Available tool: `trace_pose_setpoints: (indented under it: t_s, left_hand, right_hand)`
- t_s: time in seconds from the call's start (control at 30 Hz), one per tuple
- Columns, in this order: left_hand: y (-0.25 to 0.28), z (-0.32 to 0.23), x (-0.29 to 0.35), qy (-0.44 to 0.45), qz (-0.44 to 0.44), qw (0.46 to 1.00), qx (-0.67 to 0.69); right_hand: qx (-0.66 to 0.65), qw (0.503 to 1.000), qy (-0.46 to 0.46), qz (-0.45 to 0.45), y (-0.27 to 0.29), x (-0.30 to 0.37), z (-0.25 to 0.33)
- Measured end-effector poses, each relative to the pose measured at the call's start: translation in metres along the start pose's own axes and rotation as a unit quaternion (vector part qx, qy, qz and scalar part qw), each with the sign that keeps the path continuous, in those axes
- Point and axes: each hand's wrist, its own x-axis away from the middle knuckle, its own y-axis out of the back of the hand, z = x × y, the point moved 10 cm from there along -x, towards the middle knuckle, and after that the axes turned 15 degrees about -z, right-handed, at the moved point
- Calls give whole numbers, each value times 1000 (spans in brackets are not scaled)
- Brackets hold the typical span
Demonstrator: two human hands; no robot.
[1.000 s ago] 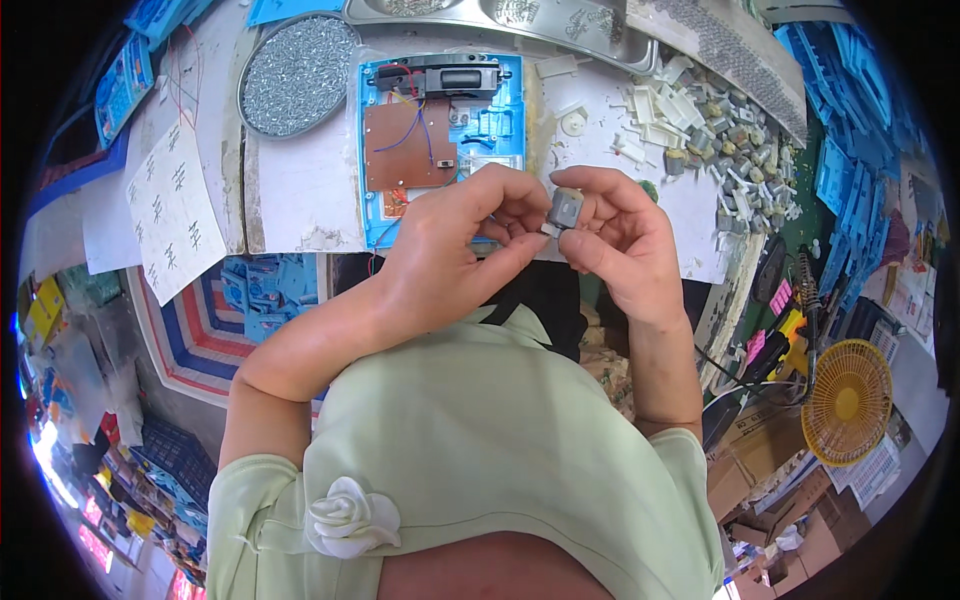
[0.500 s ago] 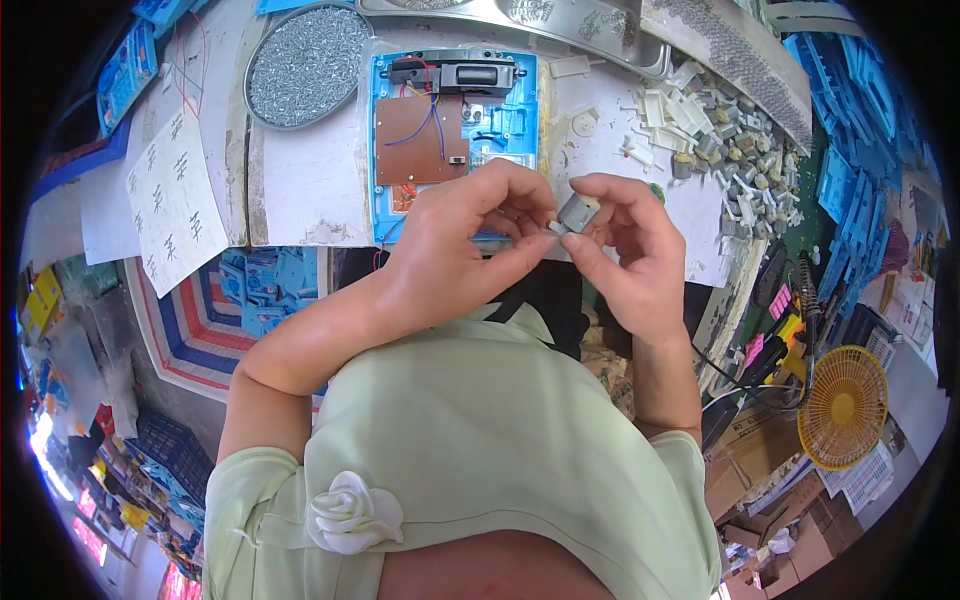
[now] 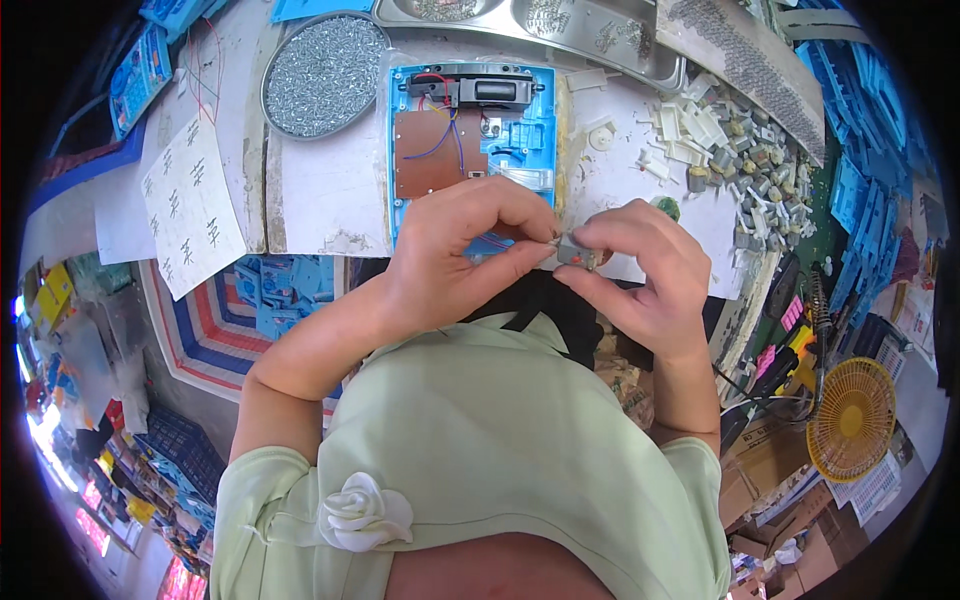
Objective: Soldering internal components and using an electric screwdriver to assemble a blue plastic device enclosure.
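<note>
In front of my body both hands meet near the table's front edge. My right hand grips a small grey motor between thumb and fingers. Against the motor's left end my left hand pinches a tiny pale piece, mostly hidden by the fingertips. Just beyond the hands lies a blue plastic housing, its inside facing up. It carries a brown circuit board, blue and red wires, and a black unit across its far end. My left hand covers the housing's near part.
A round tray of screws stands far left, and a metal tray at the back. Right of the housing lie piled motors and white plastic parts. A marked paper sheet lies left; a yellow fan is at right.
The motor has turned in my right hand, and its fingers now cover more of it. My left hand stays pinched beside it. The whole view has shifted slightly.
</note>
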Motion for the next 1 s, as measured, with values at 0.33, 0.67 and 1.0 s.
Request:
trace_pose_setpoints:
  t_s: [0.33,0.67,1.0]
  left_hand:
    - [4,-32,4,-167,-28,971,-169]
    - [117,-13,-11,-116,-220,906,-342]
    - [83,-1,-42,-157,-133,925,-321]
  right_hand:
    - [53,996,65,-1,-7,9,13]
    - [123,991,-44,-9,-12,-15,-51]
    - [225,971,7,84,-51,-38,-64]
